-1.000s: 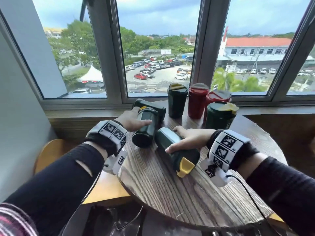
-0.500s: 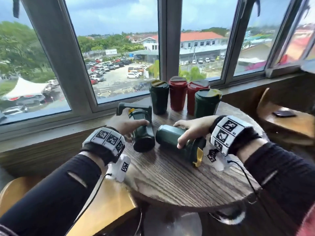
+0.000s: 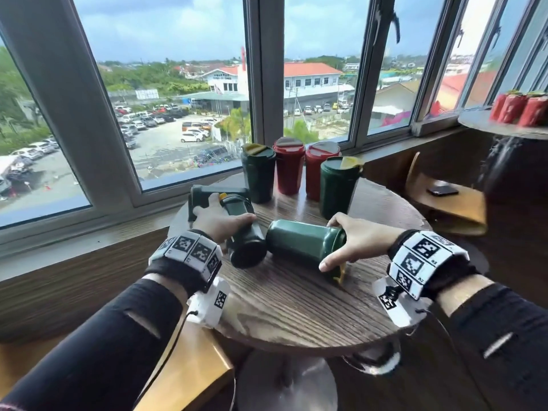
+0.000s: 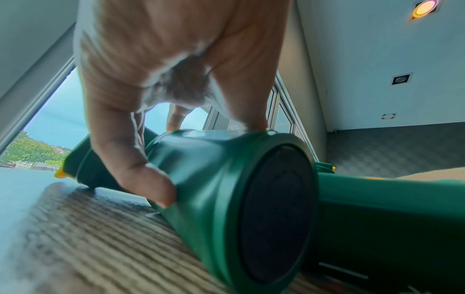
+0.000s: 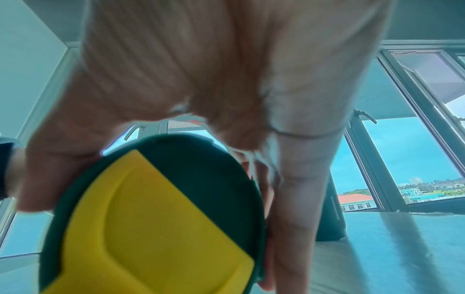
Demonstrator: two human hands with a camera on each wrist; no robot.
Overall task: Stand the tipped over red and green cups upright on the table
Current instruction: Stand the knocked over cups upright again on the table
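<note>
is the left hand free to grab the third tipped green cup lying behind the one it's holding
Probably not yet: the left hand already grips a tipped green cup, which lies across the way to the third tipped cup behind.

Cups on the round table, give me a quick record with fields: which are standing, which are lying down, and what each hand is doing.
standing: two green cups and two red cups, at the window side of the table
lying: two green cups
left hand: grips left lying cup round its body
right hand: grips right lying cup at its lid end
lid of right lying cup: green with yellow flap
</note>
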